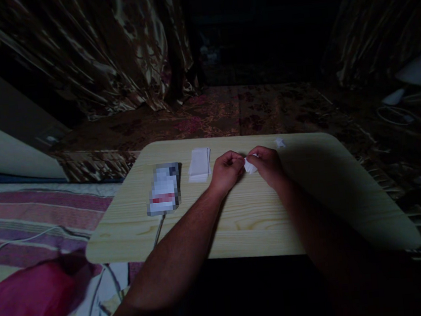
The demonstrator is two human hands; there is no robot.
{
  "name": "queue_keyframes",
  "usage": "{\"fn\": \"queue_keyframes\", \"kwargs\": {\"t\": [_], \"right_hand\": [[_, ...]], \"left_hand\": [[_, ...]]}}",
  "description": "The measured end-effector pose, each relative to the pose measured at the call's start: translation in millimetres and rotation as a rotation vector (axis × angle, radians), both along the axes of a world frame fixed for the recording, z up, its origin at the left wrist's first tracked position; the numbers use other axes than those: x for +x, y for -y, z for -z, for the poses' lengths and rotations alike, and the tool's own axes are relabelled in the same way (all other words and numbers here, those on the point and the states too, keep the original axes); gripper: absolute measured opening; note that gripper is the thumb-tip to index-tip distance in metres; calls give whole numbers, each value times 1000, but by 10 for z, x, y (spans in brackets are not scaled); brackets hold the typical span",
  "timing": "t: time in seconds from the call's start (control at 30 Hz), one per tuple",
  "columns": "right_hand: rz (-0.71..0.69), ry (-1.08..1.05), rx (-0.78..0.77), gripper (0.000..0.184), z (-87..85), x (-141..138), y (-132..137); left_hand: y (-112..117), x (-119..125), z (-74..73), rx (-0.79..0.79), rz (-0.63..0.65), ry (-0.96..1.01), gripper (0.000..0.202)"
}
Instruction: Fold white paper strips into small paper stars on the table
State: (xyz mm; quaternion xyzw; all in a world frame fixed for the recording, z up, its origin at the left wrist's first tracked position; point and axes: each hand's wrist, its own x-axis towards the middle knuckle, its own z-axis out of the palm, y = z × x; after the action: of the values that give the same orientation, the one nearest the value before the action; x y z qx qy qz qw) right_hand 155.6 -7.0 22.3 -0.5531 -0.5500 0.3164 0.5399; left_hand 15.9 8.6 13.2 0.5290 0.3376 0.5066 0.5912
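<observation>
The pale wooden counter carries these things. Around its middle, toward the far side, the left hand and right hand pinch a small white paper between them, fingers close together. To their left lies a flat stack of sheets, so those seem left to do. The paper looks partway done: it is bent and bunched, but the hands hide some of it. Smallest, one folded white piece sits at the far edge, right of the hands, and looks finished.
</observation>
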Motion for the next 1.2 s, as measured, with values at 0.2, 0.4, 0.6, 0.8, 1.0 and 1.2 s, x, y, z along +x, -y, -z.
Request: {"fn": "queue_keyframes", "kwargs": {"t": [0.2,0.4,0.6,0.8,1.0,1.2], "right_hand": [[-16,-40,-21,15,-8,-12,6],[-78,-37,-44,10,50,6,-15],[-77,19,-36,8,86,23,-32],[-151,52,-55,9,133,6,-45],[-165,72,-64,9,181,10,-73],[-172,39,-74,11,110,-3,-35]], "left_hand": [[-2,-7,0,28,-47,-17,18],[-10,-20,-13,34,-106,-31,18],[-12,-16,-9,3,-95,-38,18],[-32,-36,15,15,-112,-116,20],[-42,-38,43,14,-107,-131,22],[-40,-27,44,9,-84,-102,22]]}}
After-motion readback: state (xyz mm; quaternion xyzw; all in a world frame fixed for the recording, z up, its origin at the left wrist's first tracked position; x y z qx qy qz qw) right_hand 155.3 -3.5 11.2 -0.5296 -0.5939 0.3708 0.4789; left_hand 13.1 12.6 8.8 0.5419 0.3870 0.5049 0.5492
